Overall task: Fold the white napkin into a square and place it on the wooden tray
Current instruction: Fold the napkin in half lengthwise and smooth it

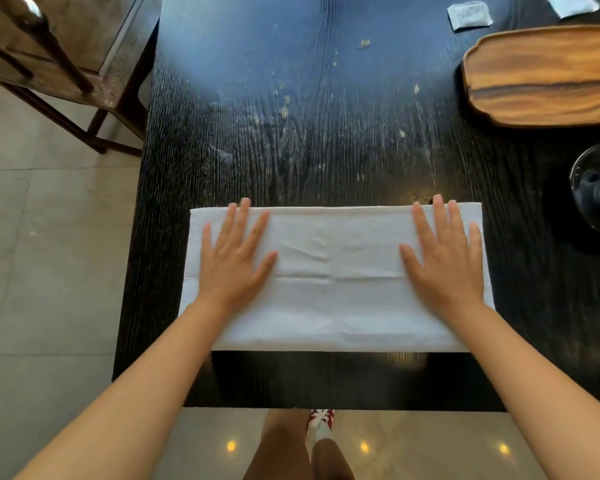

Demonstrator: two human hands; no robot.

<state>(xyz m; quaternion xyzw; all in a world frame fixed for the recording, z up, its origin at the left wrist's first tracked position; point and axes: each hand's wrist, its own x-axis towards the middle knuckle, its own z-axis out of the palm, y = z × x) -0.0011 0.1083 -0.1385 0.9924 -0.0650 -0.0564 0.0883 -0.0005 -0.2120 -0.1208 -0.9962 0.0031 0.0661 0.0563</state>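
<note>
Legs and one red-and-white shoe (321,422) show at the near edge, below the rim of the dark wooden table (326,150) where you stand on pale floor tiles (49,254). Your two bare forearms reach forward over the table's near edge. Just beyond that edge lies the white napkin (336,282), folded into a wide rectangle with its long sides running left to right; a faint crease crosses its middle and a few small wrinkles sit near the centre. Your left hand (234,258) lies flat on the left part of the cloth, palm down, fingers straight and spread, fingertips reaching the far edge. Your right hand (444,258) lies the same way on the right part, palm down and fingers fanned, its tips also at the far edge. Neither hand is gripping or pinching the fabric; both simply press on it.

Past the napkin the tabletop shows pale streaks and small crumbs along its grain. At the right edge, level with the napkin's far side, a round glass vessel (596,192) is partly cut off. Farther right and back sits the wooden tray (541,77), well apart from the napkin, bare on the part you can see. Two small pale packets (469,14) lie at the far right. On the far left, off the table, stands a wooden chair (66,64).
</note>
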